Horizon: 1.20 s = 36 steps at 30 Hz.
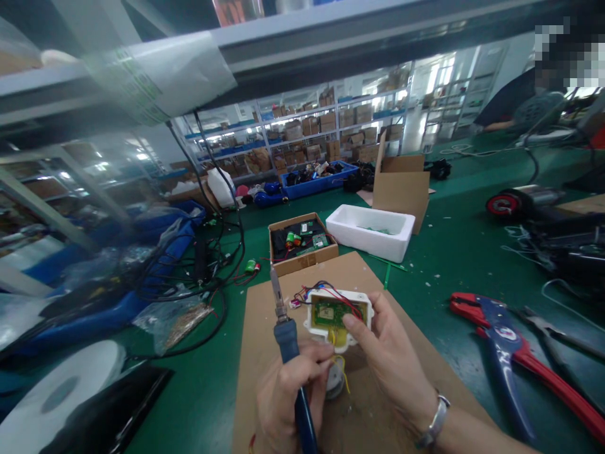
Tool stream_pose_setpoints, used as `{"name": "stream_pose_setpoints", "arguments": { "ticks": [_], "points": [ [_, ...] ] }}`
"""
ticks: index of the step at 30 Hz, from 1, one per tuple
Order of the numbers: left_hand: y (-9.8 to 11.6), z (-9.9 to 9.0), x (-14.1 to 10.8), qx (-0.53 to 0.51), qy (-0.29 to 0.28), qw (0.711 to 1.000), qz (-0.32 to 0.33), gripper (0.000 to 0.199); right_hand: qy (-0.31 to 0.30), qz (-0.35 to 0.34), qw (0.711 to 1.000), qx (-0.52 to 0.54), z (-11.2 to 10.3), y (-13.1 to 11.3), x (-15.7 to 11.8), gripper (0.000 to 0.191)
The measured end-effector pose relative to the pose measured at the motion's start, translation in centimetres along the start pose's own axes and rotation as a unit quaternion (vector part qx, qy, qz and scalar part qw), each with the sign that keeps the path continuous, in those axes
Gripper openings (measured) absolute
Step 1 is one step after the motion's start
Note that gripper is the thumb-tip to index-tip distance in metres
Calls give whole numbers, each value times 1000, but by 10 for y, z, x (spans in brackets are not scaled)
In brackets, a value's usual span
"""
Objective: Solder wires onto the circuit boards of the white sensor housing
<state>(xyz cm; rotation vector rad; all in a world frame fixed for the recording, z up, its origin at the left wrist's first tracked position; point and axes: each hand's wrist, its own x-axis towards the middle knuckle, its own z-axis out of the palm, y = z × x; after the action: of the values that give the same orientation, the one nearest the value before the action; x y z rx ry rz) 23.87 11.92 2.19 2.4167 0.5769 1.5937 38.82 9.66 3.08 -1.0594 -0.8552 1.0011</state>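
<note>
My left hand (pixel 293 384) is closed around a blue-handled soldering iron (pixel 287 340), its metal tip pointing up and away from me. The fingertips of that hand also meet the near edge of a small white plastic housing (pixel 350 339). My right hand (pixel 390 353) grips the housing at its right side, thumb over the rim. Inside the housing sits a green circuit board (pixel 326 313), with red and black wires (pixel 338 293) looping over the far edge. Just below, a yellow wire (pixel 346 376) runs by a grey round part (pixel 335 381), partly hidden by my left fingers.
A cardboard sheet (pixel 269 302) lies under my hands. Beyond it stand a cardboard tray (pixel 307 260) of electronics and a white foam box (pixel 366 243). Red-blue pliers (pixel 503 340) lie right; black cables (pixel 241 233) hang left. A person (pixel 508 101) is at the far right.
</note>
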Motion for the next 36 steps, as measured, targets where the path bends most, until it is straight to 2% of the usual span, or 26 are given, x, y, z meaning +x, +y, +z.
{"name": "stream_pose_setpoints", "arguments": {
  "ticks": [8, 12, 17, 23, 27, 30, 36],
  "points": [
    [0, 0, -3, -13, 4, 1000, -15, 40, 3, 7, 1000, 23, -2, 3, 1, 44],
    [0, 4, -4, -27, 37, 999, -21, 38, 11, 22, 998, 58, -3, 4, 2, 44],
    [1, 1, -1, -34, 7, 999, 2, 44, 11, 26, 997, 68, -2, 2, 2, 43],
    [1, 0, -1, -43, 14, 998, 36, 42, 8, 32, 998, 61, 0, 0, -1, 43],
    [1, 5, -10, -62, 28, 998, 7, 46, 1, 34, 998, 58, 0, 2, -2, 42],
    [0, 5, -14, -57, 31, 998, -11, 42, -1, 32, 997, 68, 0, 3, -2, 42],
    [-3, 0, -12, -3, 9, 999, 33, 30, 2, 42, 994, 104, 0, 0, -1, 38]
  ]
}}
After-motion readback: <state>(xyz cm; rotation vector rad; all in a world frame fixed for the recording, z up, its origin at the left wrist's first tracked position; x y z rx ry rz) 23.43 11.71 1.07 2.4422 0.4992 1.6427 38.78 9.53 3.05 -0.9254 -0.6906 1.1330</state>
